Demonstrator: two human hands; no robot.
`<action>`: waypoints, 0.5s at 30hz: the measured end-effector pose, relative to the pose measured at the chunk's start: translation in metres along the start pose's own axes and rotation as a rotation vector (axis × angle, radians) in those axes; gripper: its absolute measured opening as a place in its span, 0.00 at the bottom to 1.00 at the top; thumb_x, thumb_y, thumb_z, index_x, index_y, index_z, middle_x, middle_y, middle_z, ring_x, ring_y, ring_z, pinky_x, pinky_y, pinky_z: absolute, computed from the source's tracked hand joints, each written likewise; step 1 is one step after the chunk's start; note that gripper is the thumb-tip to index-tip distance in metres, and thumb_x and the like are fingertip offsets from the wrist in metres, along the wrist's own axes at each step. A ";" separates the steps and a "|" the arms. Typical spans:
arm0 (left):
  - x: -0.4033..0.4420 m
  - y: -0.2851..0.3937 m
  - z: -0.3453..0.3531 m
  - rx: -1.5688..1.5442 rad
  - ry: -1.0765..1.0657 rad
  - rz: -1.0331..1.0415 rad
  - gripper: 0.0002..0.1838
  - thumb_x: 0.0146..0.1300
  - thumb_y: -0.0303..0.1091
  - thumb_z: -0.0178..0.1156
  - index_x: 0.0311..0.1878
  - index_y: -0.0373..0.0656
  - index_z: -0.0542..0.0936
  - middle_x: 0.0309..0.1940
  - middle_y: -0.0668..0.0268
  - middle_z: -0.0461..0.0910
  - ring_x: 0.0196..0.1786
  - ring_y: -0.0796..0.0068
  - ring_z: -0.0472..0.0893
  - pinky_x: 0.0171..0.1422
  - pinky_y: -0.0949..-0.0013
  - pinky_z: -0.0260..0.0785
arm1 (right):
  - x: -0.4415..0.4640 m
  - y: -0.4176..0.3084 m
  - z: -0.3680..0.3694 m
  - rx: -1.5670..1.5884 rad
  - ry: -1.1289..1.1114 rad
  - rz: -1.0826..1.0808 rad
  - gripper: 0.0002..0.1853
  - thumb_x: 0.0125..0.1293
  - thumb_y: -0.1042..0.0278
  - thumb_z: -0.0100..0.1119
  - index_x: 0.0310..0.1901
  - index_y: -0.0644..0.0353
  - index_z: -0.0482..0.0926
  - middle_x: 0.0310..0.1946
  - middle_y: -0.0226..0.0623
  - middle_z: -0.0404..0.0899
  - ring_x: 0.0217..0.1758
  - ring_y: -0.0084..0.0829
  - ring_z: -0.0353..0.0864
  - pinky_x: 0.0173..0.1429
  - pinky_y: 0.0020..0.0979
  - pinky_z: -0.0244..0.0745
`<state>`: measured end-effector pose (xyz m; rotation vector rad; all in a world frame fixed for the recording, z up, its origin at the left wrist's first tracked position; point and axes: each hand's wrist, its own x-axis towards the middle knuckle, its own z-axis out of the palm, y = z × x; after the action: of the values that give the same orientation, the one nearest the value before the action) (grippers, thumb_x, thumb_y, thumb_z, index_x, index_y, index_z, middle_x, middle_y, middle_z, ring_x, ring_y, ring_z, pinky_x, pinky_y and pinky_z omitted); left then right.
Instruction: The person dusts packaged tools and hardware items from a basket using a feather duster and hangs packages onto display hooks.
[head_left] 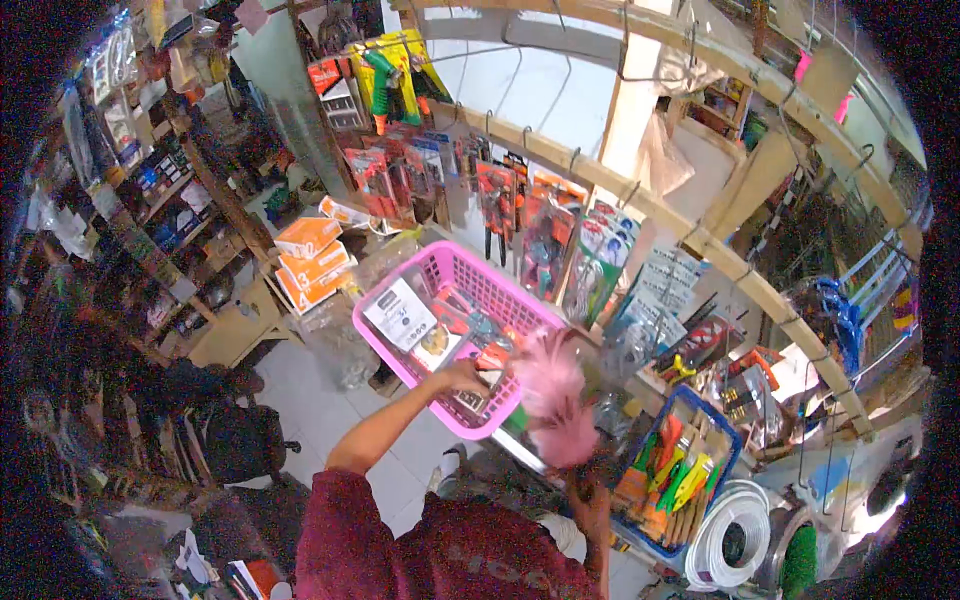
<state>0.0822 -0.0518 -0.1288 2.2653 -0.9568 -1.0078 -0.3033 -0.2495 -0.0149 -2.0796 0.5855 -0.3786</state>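
Note:
A pink plastic basket (512, 296) stands in front of me, holding several packaged items and a white-labelled pack (400, 314). My left hand (463, 378) reaches inside its near right end, fingers closed on a small flat packet (468, 399). At the right, a fluffy pink duster (556, 392) points up and away, smeared by motion, beside the basket's right edge. Its dark lower end is in my right hand (590, 492), which is closed and partly hidden.
Orange boxes (312, 262) are stacked left of the basket. Packaged tools (497, 205) hang from a wooden rail behind it. A blue tray (735, 428) of paintbrushes and a coil of white cable (728, 535) lie at the right. A black chair (245, 440) stands at the left.

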 end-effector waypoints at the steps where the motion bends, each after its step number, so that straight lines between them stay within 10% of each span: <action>1: -0.002 0.000 0.002 0.051 0.041 0.062 0.39 0.35 0.59 0.69 0.49 0.42 0.78 0.38 0.58 0.81 0.40 0.68 0.80 0.44 0.64 0.73 | 0.000 -0.006 0.000 0.039 -0.038 -0.004 0.10 0.53 0.68 0.63 0.31 0.63 0.72 0.17 0.31 0.68 0.22 0.26 0.64 0.27 0.30 0.63; 4: -0.009 0.003 -0.012 -0.048 0.229 0.304 0.35 0.42 0.60 0.66 0.47 0.42 0.80 0.36 0.60 0.82 0.37 0.67 0.80 0.42 0.66 0.73 | 0.007 -0.010 0.005 0.037 -0.127 0.044 0.10 0.53 0.68 0.63 0.32 0.63 0.74 0.17 0.33 0.69 0.21 0.27 0.65 0.28 0.32 0.65; 8: -0.060 0.046 -0.146 -0.236 0.183 0.092 0.29 0.48 0.54 0.64 0.43 0.37 0.80 0.32 0.62 0.82 0.33 0.67 0.80 0.39 0.65 0.73 | 0.019 -0.053 0.006 -0.035 -0.162 0.001 0.12 0.53 0.66 0.63 0.35 0.63 0.75 0.19 0.35 0.73 0.21 0.31 0.68 0.29 0.34 0.67; 10: -0.102 0.093 -0.224 0.016 0.701 0.176 0.18 0.51 0.41 0.64 0.39 0.36 0.79 0.29 0.63 0.82 0.27 0.70 0.78 0.33 0.65 0.71 | 0.024 -0.062 0.012 -0.042 -0.166 -0.007 0.13 0.53 0.65 0.63 0.37 0.63 0.76 0.21 0.36 0.74 0.22 0.33 0.70 0.31 0.34 0.68; 15: -0.142 0.156 -0.383 -0.185 1.342 0.498 0.27 0.52 0.39 0.64 0.53 0.35 0.73 0.37 0.57 0.79 0.42 0.69 0.78 0.49 0.67 0.69 | 0.039 -0.059 0.033 -0.123 -0.080 -0.095 0.14 0.54 0.65 0.61 0.40 0.63 0.76 0.24 0.38 0.77 0.24 0.32 0.72 0.34 0.34 0.70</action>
<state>0.2486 0.0087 0.2707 1.7705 -0.6454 0.6089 -0.2389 -0.2198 0.0190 -2.2349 0.4738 -0.3187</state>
